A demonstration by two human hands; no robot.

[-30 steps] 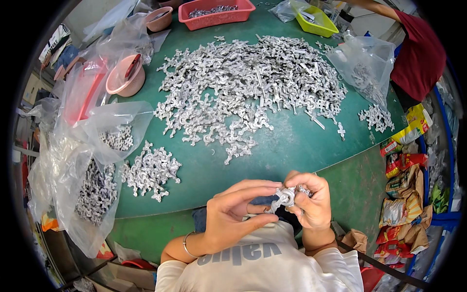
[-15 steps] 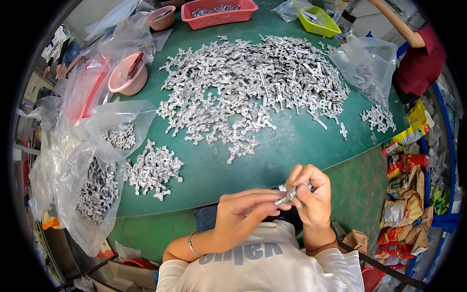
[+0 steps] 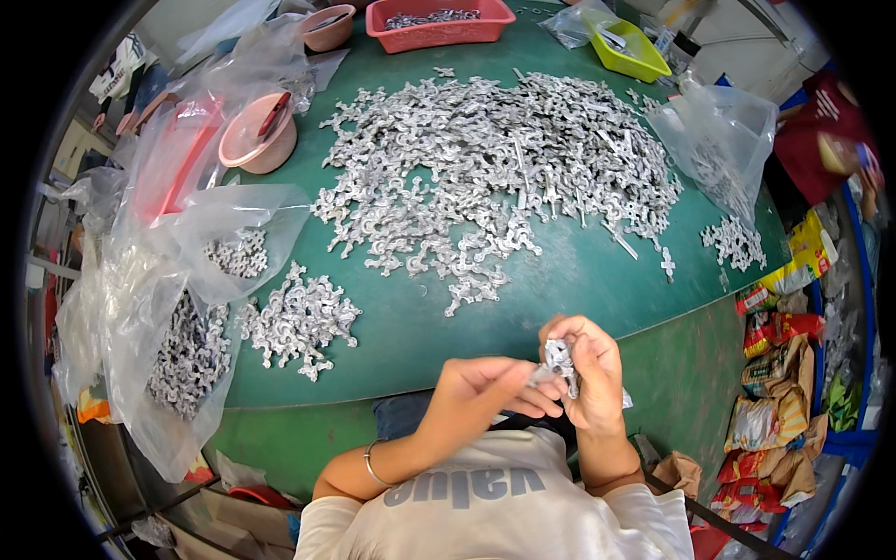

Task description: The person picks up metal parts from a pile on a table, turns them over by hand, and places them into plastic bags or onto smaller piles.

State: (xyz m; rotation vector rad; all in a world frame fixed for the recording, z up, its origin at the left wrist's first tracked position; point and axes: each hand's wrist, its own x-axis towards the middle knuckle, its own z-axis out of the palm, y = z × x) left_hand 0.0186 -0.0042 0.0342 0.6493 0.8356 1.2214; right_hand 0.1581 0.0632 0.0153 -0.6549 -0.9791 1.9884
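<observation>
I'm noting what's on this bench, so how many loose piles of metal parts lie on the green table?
3: a large middle heap, a small left pile and a small right pile. The plastic bags could hide more.

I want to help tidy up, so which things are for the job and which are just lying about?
Seem part of the job:
metal pieces in the right hand
big pile of pieces, middle
smaller heap, left
clear bag of pieces, right

Probably just lying about:
colourful packets, far right
perhaps the pink bowl, left
</observation>
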